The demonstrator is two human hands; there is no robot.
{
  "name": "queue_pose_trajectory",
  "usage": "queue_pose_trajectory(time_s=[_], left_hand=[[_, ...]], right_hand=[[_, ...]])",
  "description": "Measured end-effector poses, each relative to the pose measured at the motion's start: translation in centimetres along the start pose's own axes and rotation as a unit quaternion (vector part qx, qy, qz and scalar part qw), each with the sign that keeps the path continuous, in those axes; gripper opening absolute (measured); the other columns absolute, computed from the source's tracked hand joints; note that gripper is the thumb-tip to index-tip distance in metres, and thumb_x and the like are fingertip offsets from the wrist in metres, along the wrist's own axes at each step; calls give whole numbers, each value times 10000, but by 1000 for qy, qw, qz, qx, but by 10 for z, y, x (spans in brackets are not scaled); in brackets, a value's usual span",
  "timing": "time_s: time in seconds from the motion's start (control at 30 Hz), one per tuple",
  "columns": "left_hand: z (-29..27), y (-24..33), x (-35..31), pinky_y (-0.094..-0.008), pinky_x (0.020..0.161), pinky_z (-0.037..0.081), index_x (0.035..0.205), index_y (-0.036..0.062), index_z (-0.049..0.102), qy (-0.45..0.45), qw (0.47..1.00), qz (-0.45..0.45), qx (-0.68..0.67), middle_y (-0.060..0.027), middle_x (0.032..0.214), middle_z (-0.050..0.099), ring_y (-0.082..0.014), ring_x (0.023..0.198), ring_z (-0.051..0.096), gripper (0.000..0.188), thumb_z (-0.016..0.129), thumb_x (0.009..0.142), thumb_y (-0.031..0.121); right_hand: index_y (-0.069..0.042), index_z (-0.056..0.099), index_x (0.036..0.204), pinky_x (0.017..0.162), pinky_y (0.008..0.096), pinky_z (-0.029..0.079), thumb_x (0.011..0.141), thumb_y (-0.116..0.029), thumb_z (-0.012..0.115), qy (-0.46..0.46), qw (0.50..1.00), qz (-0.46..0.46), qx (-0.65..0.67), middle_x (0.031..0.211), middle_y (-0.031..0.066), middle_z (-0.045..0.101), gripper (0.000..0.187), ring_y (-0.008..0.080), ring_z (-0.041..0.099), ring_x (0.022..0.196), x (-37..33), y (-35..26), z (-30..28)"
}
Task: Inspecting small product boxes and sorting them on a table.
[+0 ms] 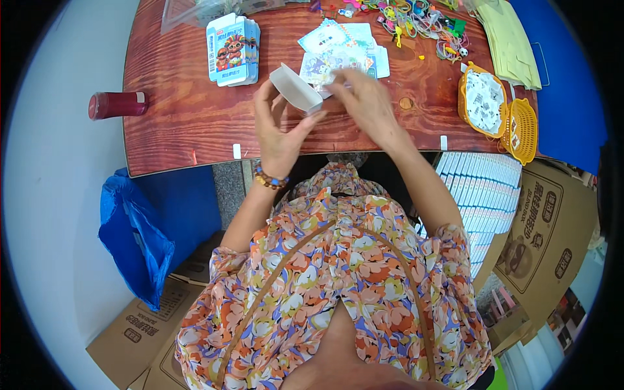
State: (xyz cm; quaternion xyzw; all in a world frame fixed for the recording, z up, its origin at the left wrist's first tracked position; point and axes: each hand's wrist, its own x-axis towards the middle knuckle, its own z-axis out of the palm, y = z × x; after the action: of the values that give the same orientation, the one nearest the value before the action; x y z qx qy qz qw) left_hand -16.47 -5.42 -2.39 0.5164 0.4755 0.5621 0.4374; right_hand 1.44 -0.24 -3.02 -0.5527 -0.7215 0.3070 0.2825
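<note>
My left hand (278, 127) holds a small white cardboard box (296, 89) tilted above the near part of the wooden table (175, 123). My right hand (364, 97) reaches toward the box's near end, fingers pinched close beside it; what it grips, if anything, I cannot make out. Just behind the hands lie several printed cards (338, 52) spread on the table. A stack of flat blue-and-white cartoon boxes (233, 51) sits to the left of them.
A dark red bottle (117, 104) lies off the table's left edge. Colourful small trinkets (422, 23) lie at the back, a yellow basket (497, 107) with printed pieces at right. A blue bag (133, 227) and cardboard cartons (546, 234) stand on the floor.
</note>
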Motion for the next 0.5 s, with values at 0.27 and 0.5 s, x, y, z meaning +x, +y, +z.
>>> queue_pose_trajectory(time_s=[0.27,0.5], left_hand=[[-15,-15,-7,-385,907,560,1460,18,382,-13,993,-16,119,-161,1319,488,-265,1145,593,837,826,757,117],[-25,-13,-2,-396,893,553,1423,9,438,-41,969,28,243,-172,1289,519,-292,1130,601,799,833,740,132]], right_hand=[[-51,577,1105,761,496,531,734,-398,816,-9,970,52,-239,1122,161,578,562,382,659,928,44,3,-2],[-27,602,1045,615,350,506,822,-244,773,66,995,69,36,926,88,651,355,226,644,761,40,35,-11]])
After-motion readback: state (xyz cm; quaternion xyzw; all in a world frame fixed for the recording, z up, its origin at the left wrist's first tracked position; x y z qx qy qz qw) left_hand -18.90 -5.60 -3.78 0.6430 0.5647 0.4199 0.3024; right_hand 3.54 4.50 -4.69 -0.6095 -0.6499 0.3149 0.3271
